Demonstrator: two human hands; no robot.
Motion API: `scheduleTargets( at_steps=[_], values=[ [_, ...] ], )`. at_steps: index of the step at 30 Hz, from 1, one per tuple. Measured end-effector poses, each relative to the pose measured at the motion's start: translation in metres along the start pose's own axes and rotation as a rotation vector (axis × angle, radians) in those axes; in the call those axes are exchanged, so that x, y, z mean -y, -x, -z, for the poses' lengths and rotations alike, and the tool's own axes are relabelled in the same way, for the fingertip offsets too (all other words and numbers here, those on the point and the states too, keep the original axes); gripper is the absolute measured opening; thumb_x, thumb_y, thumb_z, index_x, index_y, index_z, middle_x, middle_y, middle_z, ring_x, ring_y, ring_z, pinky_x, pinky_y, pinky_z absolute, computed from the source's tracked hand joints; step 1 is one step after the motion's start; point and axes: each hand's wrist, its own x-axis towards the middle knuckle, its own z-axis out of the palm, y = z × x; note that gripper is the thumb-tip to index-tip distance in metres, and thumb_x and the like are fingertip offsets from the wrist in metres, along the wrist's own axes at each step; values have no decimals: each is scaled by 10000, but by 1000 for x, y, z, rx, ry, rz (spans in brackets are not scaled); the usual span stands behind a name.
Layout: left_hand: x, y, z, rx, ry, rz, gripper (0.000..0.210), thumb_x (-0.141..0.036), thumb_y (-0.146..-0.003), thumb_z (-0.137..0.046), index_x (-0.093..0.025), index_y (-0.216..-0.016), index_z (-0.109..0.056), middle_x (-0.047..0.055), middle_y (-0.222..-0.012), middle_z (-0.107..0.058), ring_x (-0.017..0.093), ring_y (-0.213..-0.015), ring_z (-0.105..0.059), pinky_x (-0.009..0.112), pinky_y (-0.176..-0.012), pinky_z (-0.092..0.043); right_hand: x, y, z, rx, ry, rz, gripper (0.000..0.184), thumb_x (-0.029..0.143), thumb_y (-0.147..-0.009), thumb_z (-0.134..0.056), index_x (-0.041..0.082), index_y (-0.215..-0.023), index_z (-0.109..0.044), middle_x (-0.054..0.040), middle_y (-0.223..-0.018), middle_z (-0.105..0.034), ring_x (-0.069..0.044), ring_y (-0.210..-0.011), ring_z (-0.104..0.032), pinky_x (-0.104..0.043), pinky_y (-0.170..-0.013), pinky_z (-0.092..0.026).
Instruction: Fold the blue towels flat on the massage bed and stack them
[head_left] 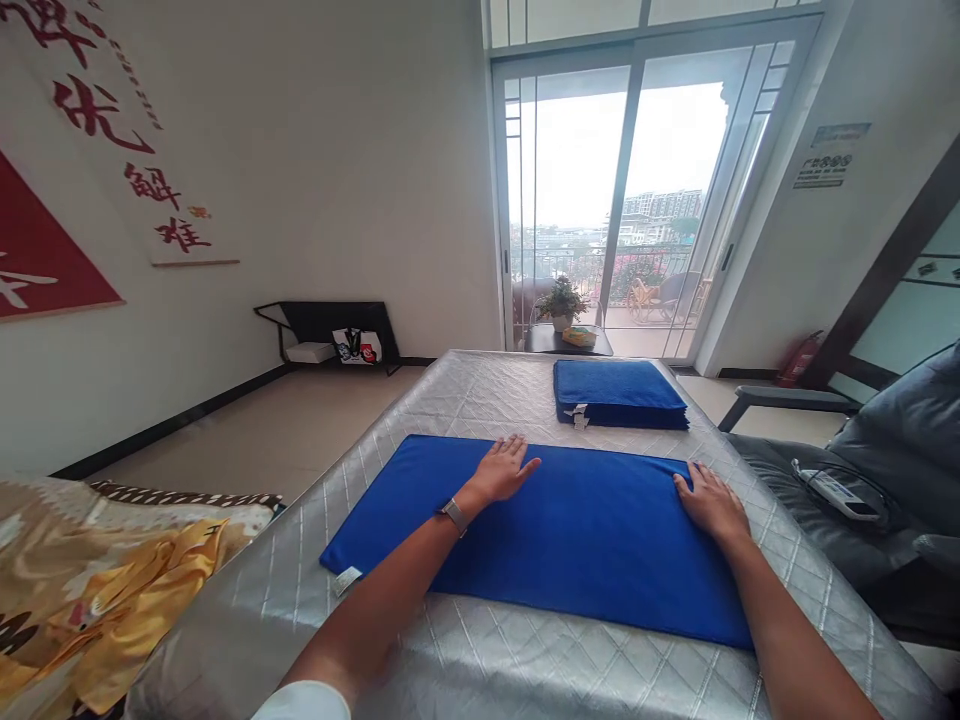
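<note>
Nearest the viewer, two bare forearms reach forward over a silver quilted cover (600, 670); whether a bed or a counter lies under it, I cannot tell. The left arm has a white sleeve (304, 702) and a wristwatch (453, 516). A blue towel (585, 540) lies spread flat across the cover, longer from side to side, with a small white label (347, 581) at its near left corner.

The left hand (501, 470) rests palm down on the towel, fingers extended to its far edge, thumb out to the side, gripping nothing. The right hand (714, 503) lies on the towel's far right corner, fingers stretched and thumb apart, also without a grip; the fabric wrinkles slightly beside it.

To the left, a yellow cloth (150, 570) lies crumpled on a patterned blanket (34, 515). To the right stands a dark padded armchair (892, 420), a white corded device (832, 492) on its seat.

Beyond the towel, apart from it, sits a neat stack of folded blue towels (619, 385), white labels hanging from its near side.

Past the cover's far end, a potted plant (564, 298) and a yellow packet (581, 336) share a dark stand. Behind them, sliding glass doors (626, 150) show a balcony with a railing, and hazy buildings (664, 205) farther off.
</note>
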Motion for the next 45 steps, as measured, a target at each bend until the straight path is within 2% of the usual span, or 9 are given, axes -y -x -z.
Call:
scheduleTargets(
  at_steps=[3, 6, 10, 21, 28, 32, 36, 42, 45],
  values=[
    [-37, -12, -18, -1, 57, -103, 739, -630, -1021, -128, -194, -1586, -321, 111, -1640, -297, 234, -1536, -208, 427, -1261, -145, 2, 3, 3, 5, 3, 3, 715, 483, -1009, -162, 85, -1573, -343, -124, -1637, -334, -255, -1505, -292, -400, -1236, -184],
    [-38, -13, -21, 49, 83, -50, 768, -653, -1010, -112, -191, -1594, -300, 111, -1645, -279, 246, -1538, -199, 442, -1260, -149, 3, 5, 4, 0, 5, 3, 707, 473, -1010, -170, 80, -1570, -350, -126, -1636, -335, -250, -1504, -292, -394, -1237, -180],
    [-1, -2, -9, 117, 63, 73, 831, -687, -994, -83, -149, -1598, -273, 118, -1662, -213, 251, -1547, -150, 448, -1261, -116, 2, 3, 2, -4, -8, 10, 709, 478, -1006, -181, 81, -1563, -364, -133, -1632, -343, -252, -1500, -300, -402, -1234, -187],
    [171, 66, 24, 52, -87, 494, 765, -611, -1027, -125, -112, -1590, -266, 135, -1654, -224, 247, -1540, -185, 462, -1247, -146, -3, -1, -4, -17, -12, 3, 732, 504, -1001, -159, 89, -1574, -344, -127, -1634, -340, -259, -1500, -298, -409, -1234, -189],
    [175, 69, 23, 25, -90, 572, 797, -640, -1018, -138, -101, -1592, -262, 126, -1664, -212, 247, -1543, -181, 438, -1255, -125, -5, 0, -2, -16, 36, 5, 726, 487, -1001, -150, 84, -1570, -353, -140, -1631, -343, -274, -1493, -316, -432, -1227, -221],
    [172, 68, 22, -2, -72, 561, 821, -661, -1009, -131, -99, -1588, -277, 129, -1662, -221, 259, -1540, -194, 452, -1255, -127, 3, 5, 5, -137, 117, 18, 677, 417, -1002, -183, 69, -1526, -435, -161, -1596, -399, -327, -1471, -344, -507, -1213, -239],
    [173, 69, 21, -17, -75, 559, 820, -655, -1011, -144, -84, -1583, -284, 134, -1659, -229, 253, -1540, -195, 445, -1257, -113, 55, 21, 19, -175, 153, 213, 617, 316, -1000, -217, 30, -1472, -494, -194, -1545, -465, -306, -1453, -381, -487, -1206, -256],
    [172, 69, 21, -7, -56, 568, 810, -656, -1010, -141, -108, -1595, -259, 124, -1665, -206, 259, -1542, -186, 454, -1255, -101, 193, 55, 15, 34, 28, 532, 665, 431, -1030, -199, 60, -1555, -371, -123, -1628, -338, -228, -1515, -269, -383, -1236, -185],
    [172, 69, 21, -6, -56, 562, 792, -649, -1011, -135, -132, -1595, -272, 120, -1664, -212, 257, -1542, -188, 454, -1254, -105, 236, 62, 3, 132, -22, 560, 706, 488, -1030, -164, 80, -1590, -297, -99, -1662, -251, -215, -1543, -172, -391, -1247, -135]
  ],
)
